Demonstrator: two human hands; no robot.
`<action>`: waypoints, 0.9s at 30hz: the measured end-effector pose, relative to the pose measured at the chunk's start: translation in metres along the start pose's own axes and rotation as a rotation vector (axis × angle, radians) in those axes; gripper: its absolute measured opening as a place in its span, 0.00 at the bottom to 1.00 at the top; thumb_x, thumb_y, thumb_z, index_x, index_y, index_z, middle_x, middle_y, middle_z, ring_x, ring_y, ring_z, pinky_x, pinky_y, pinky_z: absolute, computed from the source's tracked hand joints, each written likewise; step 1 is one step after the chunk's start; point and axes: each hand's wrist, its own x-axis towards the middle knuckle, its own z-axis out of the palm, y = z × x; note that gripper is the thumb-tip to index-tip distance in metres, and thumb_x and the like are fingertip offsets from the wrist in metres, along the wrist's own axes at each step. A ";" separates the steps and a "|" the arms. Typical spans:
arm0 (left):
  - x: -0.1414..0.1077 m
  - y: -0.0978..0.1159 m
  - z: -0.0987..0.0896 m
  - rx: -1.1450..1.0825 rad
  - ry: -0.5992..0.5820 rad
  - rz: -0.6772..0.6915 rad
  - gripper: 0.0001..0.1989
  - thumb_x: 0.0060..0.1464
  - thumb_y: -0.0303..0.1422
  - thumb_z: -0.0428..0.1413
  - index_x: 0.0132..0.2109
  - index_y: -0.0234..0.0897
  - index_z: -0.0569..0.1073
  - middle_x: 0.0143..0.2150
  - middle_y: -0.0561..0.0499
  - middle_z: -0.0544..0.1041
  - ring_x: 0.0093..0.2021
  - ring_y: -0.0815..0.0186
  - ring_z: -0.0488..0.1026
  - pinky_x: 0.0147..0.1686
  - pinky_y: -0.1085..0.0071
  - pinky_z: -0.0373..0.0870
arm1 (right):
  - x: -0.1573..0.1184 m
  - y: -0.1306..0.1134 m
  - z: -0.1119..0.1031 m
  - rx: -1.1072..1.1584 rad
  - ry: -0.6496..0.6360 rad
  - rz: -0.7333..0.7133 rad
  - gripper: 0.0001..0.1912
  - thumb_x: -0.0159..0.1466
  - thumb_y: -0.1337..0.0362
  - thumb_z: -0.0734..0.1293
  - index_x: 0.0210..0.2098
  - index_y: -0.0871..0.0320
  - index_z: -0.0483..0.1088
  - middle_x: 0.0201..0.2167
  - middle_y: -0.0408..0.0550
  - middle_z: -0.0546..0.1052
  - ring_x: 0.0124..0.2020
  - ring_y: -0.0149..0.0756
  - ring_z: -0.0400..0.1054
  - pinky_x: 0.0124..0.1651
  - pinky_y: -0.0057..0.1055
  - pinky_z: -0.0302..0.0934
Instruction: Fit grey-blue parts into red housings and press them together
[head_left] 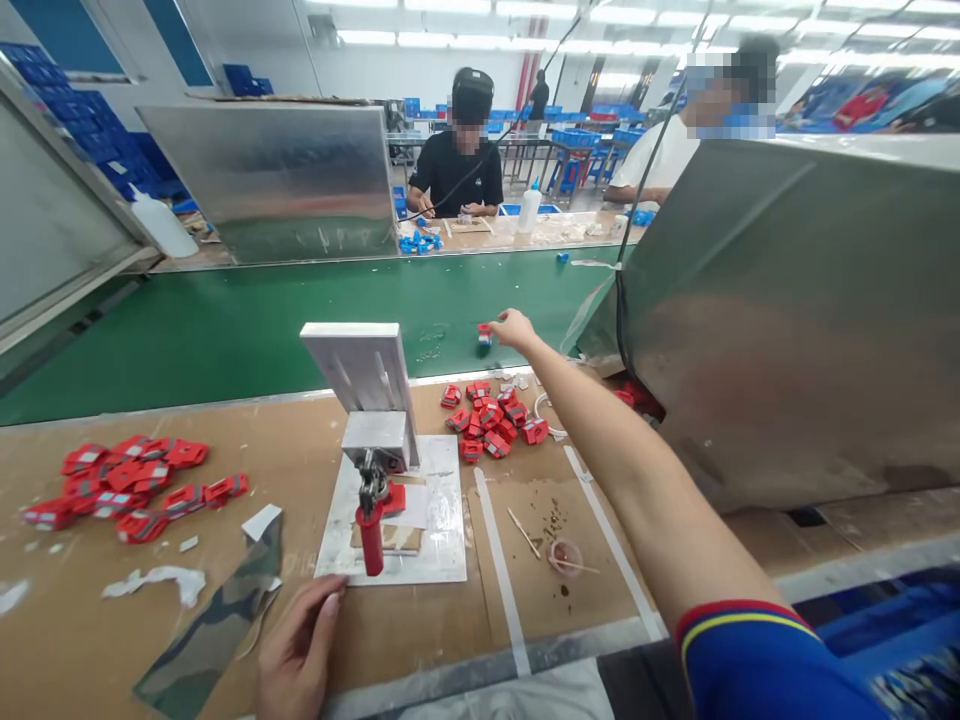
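Red piece [484,330] sits pinched in the right hand [516,330], over the green belt [247,320]. Left hand [300,640], empty, loosely open, rests by the white plate's [442,520] near corner.

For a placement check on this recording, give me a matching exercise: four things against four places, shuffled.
1. Small red piece
2. Left grip
3. Camouflage cloth
4. Blue-capped bottle

A. Lying on the brown worktop
B. Beyond the green belt
C. At the right grip's fingertips
D. By the white base plate's near left corner

Pairs: 1-C, 2-D, 3-A, 4-B
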 end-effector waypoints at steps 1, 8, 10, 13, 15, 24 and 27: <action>0.000 0.000 0.000 -0.005 0.001 -0.008 0.17 0.61 0.47 0.58 0.40 0.40 0.83 0.39 0.48 0.85 0.40 0.60 0.83 0.42 0.70 0.80 | -0.003 0.004 -0.004 0.022 0.021 -0.006 0.20 0.69 0.66 0.63 0.58 0.67 0.71 0.47 0.61 0.81 0.41 0.40 0.77 0.47 0.34 0.67; -0.008 -0.004 0.003 -0.139 0.039 -0.155 0.16 0.57 0.47 0.62 0.39 0.38 0.82 0.34 0.49 0.85 0.33 0.63 0.81 0.37 0.72 0.79 | -0.146 0.113 -0.041 0.210 0.109 -0.243 0.15 0.70 0.57 0.63 0.48 0.58 0.77 0.38 0.49 0.82 0.34 0.37 0.76 0.42 0.32 0.67; -0.010 -0.004 0.004 -0.168 0.050 -0.209 0.16 0.56 0.47 0.63 0.39 0.37 0.82 0.34 0.50 0.84 0.33 0.64 0.80 0.36 0.73 0.78 | -0.207 0.156 -0.035 0.191 0.179 -0.194 0.16 0.70 0.54 0.63 0.47 0.56 0.77 0.35 0.48 0.81 0.33 0.38 0.75 0.40 0.34 0.67; -0.009 0.000 0.006 -0.170 0.042 -0.254 0.16 0.55 0.47 0.64 0.39 0.38 0.81 0.33 0.51 0.84 0.34 0.65 0.80 0.37 0.75 0.77 | -0.275 0.212 -0.005 0.057 0.298 -0.025 0.16 0.68 0.55 0.64 0.48 0.57 0.76 0.39 0.53 0.79 0.36 0.42 0.75 0.42 0.38 0.69; -0.007 0.003 0.006 -0.160 0.036 -0.253 0.16 0.55 0.47 0.64 0.39 0.38 0.81 0.33 0.51 0.84 0.34 0.65 0.80 0.37 0.75 0.78 | -0.296 0.238 0.022 -0.038 0.306 -0.004 0.18 0.67 0.56 0.65 0.51 0.57 0.75 0.47 0.58 0.76 0.44 0.47 0.75 0.48 0.42 0.70; -0.026 0.024 0.013 -0.124 0.048 -0.095 0.10 0.57 0.40 0.62 0.38 0.37 0.81 0.30 0.51 0.84 0.29 0.68 0.81 0.32 0.79 0.78 | -0.313 0.257 0.069 0.017 0.464 0.011 0.17 0.70 0.49 0.62 0.43 0.56 0.72 0.39 0.53 0.75 0.36 0.44 0.72 0.42 0.40 0.68; -0.035 0.038 0.024 -0.118 -0.042 -0.008 0.09 0.59 0.38 0.60 0.39 0.37 0.82 0.30 0.51 0.84 0.28 0.67 0.81 0.32 0.77 0.79 | -0.318 0.254 0.069 0.047 0.431 0.003 0.17 0.70 0.49 0.63 0.42 0.56 0.73 0.35 0.51 0.75 0.32 0.41 0.70 0.39 0.37 0.67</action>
